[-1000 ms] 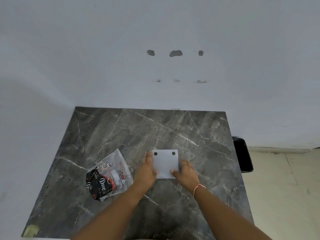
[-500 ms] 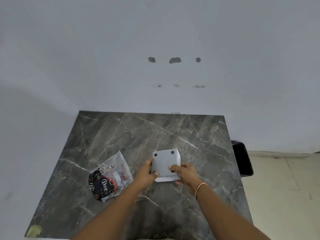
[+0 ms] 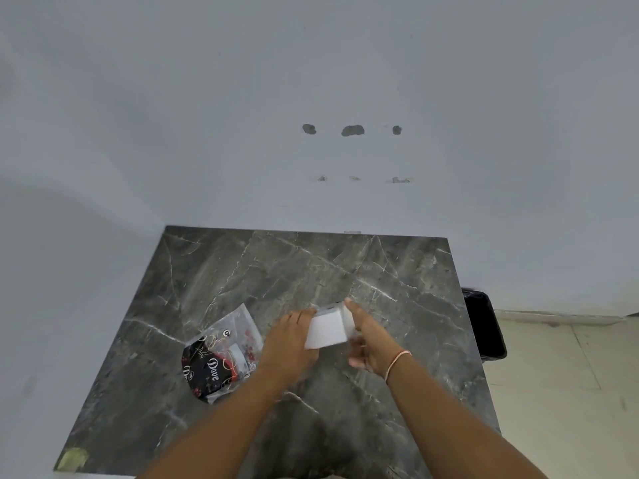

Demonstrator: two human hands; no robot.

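A small white box-shaped device point(image 3: 328, 329) is held between both hands, just above the dark marble table point(image 3: 311, 271). It is tipped so a plain white face points at the camera. My left hand point(image 3: 292, 344) grips its left side. My right hand point(image 3: 371, 337) holds its right side, index finger stretched along the far edge, lower fingers curled and blurred. A thin pink band circles the right wrist.
A clear plastic packet point(image 3: 221, 354) with a dark "Dove" wrapper inside lies on the table left of my hands. A black bin point(image 3: 484, 323) stands on the floor past the table's right edge. A grey wall rises behind. Yellow tape point(image 3: 72, 458) marks the near-left corner.
The white device lay flat with two dark dots facing up; both hands lifted and rolled it, so the dotted face has turned away and a plain face shows.
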